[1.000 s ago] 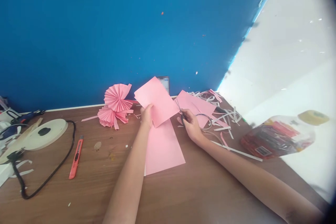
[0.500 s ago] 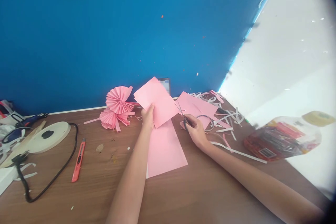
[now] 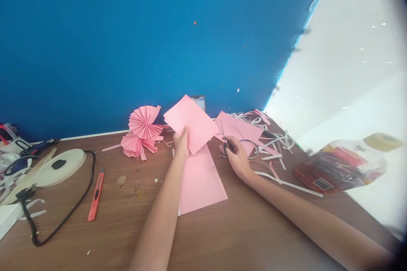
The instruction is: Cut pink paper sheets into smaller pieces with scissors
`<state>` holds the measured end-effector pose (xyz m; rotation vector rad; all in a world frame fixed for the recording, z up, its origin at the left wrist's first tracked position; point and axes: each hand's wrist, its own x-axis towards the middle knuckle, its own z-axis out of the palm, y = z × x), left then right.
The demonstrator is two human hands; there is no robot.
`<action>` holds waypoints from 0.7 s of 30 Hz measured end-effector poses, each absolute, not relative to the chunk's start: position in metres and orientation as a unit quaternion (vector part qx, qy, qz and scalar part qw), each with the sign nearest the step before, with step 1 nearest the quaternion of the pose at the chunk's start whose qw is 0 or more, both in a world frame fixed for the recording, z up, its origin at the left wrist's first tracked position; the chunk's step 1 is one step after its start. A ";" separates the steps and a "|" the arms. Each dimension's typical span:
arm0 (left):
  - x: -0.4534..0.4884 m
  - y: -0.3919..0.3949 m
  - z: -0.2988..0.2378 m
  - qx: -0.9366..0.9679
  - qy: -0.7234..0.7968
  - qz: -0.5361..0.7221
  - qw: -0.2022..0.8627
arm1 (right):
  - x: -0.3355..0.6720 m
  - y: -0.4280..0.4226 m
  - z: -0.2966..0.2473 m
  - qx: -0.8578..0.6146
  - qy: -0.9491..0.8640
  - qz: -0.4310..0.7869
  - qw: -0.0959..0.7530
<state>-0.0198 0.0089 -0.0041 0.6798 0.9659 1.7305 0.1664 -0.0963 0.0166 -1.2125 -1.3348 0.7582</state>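
Observation:
Pinched between the thumb and fingers of my left hand [image 3: 182, 142] is a pink paper sheet [image 3: 192, 120], held tilted above the table. My right hand [image 3: 239, 156] is closed around the handles of a pair of scissors [image 3: 223, 132], whose blades point up beside the right corner of that sheet. Beneath the held paper, a larger pink sheet [image 3: 203, 184] lies flat on the table. Another pink piece [image 3: 240, 129] rests behind the scissors. Two pleated pink paper fans [image 3: 144, 121] stand to the left of my left hand.
A red utility knife [image 3: 96, 195] and a round white object [image 3: 60, 168] with a black cord [image 3: 70, 220] lie on the left. White paper strips [image 3: 276, 142] are scattered at the back right, near a clear plastic container [image 3: 343, 165]. Behind the table rises a blue wall [image 3: 159, 42].
The held pink sheet has shifted very slightly right. The scissor blades have turned to point more upright, slightly right of where they were.

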 end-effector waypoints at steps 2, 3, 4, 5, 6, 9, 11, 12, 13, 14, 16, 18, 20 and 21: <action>-0.021 0.009 -0.005 0.265 0.398 0.720 0.504 | 0.166 -0.096 0.017 -0.518 -0.564 0.314 0.562; -0.022 0.010 -0.005 0.256 0.399 0.721 0.505 | 0.166 -0.097 0.018 -0.517 -0.564 0.311 0.563; -0.022 0.010 -0.005 0.248 0.401 0.722 0.507 | 0.166 -0.097 0.018 -0.517 -0.566 0.309 0.563; -0.022 0.010 -0.005 0.241 0.403 0.722 0.508 | 0.165 -0.097 0.019 -0.516 -0.570 0.308 0.560; -0.022 0.011 -0.005 0.237 0.402 0.724 0.509 | 0.165 -0.098 0.019 -0.516 -0.575 0.306 0.556; -0.022 0.013 -0.007 0.240 0.392 0.728 0.508 | 0.164 -0.099 0.020 -0.519 -0.593 0.304 0.535; -0.023 0.014 -0.009 0.244 0.390 0.728 0.508 | 0.164 -0.098 0.020 -0.520 -0.598 0.313 0.524; -0.023 0.015 -0.011 0.247 0.392 0.726 0.509 | 0.164 -0.098 0.019 -0.519 -0.598 0.320 0.521; -0.024 0.016 -0.012 0.250 0.393 0.724 0.509 | 0.165 -0.097 0.019 -0.516 -0.598 0.328 0.518; -0.024 0.016 -0.013 0.254 0.394 0.721 0.511 | 0.165 -0.097 0.018 -0.511 -0.598 0.338 0.516; -0.026 0.017 -0.014 0.265 0.397 0.712 0.514 | 0.166 -0.096 0.017 -0.501 -0.601 0.358 0.509; -0.026 0.016 -0.012 0.280 0.398 0.704 0.517 | 0.167 -0.096 0.017 -0.493 -0.604 0.374 0.503; -0.026 0.015 -0.010 0.291 0.395 0.703 0.516 | 0.168 -0.096 0.017 -0.489 -0.604 0.384 0.499; -0.026 0.014 -0.008 0.294 0.391 0.705 0.514 | 0.168 -0.096 0.017 -0.487 -0.605 0.387 0.498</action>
